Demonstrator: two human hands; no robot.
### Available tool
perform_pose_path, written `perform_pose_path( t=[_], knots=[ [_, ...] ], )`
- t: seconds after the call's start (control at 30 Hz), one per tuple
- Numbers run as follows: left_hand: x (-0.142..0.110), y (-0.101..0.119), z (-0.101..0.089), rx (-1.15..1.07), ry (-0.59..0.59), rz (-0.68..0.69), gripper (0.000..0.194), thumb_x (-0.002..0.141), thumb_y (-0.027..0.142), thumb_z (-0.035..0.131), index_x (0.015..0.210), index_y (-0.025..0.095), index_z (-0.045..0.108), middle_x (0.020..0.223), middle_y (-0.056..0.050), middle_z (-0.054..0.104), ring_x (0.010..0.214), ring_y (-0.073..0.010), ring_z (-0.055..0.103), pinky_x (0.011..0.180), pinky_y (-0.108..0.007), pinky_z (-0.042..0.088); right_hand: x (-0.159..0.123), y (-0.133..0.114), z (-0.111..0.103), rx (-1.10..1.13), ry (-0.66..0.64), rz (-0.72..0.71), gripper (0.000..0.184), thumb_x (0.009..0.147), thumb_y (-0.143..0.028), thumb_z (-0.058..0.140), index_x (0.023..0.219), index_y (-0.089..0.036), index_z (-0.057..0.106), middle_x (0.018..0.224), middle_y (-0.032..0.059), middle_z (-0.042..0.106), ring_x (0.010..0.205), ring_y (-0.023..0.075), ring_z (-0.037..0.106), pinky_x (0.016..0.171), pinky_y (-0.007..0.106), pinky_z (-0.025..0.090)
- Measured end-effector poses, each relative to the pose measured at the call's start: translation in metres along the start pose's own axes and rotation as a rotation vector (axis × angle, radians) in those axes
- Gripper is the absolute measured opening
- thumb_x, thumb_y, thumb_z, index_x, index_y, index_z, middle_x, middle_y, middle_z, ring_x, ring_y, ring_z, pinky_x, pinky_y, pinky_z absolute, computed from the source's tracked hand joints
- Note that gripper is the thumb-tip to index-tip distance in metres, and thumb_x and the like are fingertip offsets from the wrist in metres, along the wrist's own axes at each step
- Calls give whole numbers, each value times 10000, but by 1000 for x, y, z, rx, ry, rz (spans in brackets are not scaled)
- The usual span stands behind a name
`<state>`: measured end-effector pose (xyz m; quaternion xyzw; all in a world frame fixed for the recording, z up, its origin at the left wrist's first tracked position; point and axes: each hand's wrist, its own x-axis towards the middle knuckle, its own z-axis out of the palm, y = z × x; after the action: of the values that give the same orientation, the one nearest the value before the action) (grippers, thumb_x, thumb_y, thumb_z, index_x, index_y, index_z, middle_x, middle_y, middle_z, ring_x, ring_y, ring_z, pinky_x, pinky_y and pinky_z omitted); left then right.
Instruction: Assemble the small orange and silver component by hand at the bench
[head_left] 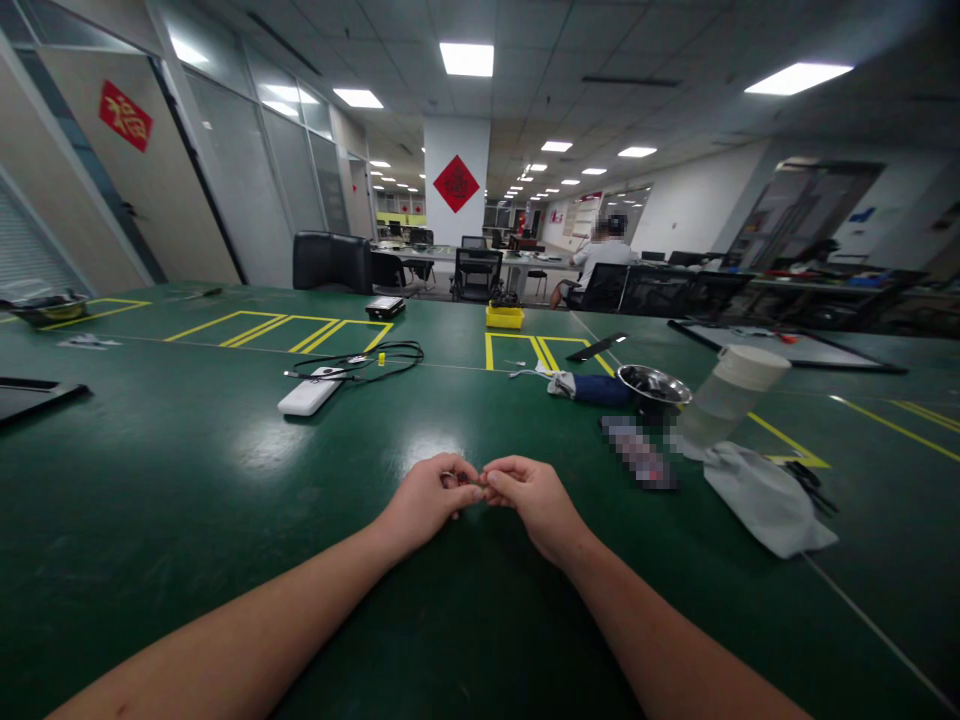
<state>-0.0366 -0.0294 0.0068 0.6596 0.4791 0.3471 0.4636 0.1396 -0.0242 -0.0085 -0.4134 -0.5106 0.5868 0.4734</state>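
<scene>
Both hands meet above the green table (315,510), fingertips close together. My left hand (433,500) is closed, its thumb and fingers curled around something small and partly dark that I cannot make out. My right hand (534,498) pinches with thumb and forefinger right beside the left fingertips. Whatever lies in that pinch is too small and too hidden to name. Ahead and to the left lies a white power bank (309,396) with a black cable (397,352) looped behind it.
To the right stand a metal bowl (654,382), a clear bottle with a white lid (731,395) and a pale cloth pouch (769,500). A blurred-out flat item (639,453) lies nearer. Further back sits a yellow box (505,317). A person (604,255) sits in the background.
</scene>
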Motion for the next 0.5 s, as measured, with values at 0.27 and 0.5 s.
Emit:
perform_pose_path(
  t=[0.27, 0.5],
  knots=[
    [-2, 2, 1, -193, 25, -4, 309, 783, 241, 589, 1071, 161, 667, 741, -13, 647, 669, -125, 594, 651, -236, 449, -1, -4, -2, 39, 30, 46, 215, 691, -264, 735, 837, -110, 696, 830, 100, 708, 782, 197, 683, 777, 342, 536],
    [1, -4, 4, -347, 1, -69, 324, 786, 234, 612, 1092, 134, 648, 891, -74, 694, 759, -147, 655, 755, -279, 520, -2, -3, 0, 46, -8, 42, 199, 700, -265, 733, 832, -124, 683, 804, 78, 703, 741, 170, 673, 748, 315, 530]
  ],
)
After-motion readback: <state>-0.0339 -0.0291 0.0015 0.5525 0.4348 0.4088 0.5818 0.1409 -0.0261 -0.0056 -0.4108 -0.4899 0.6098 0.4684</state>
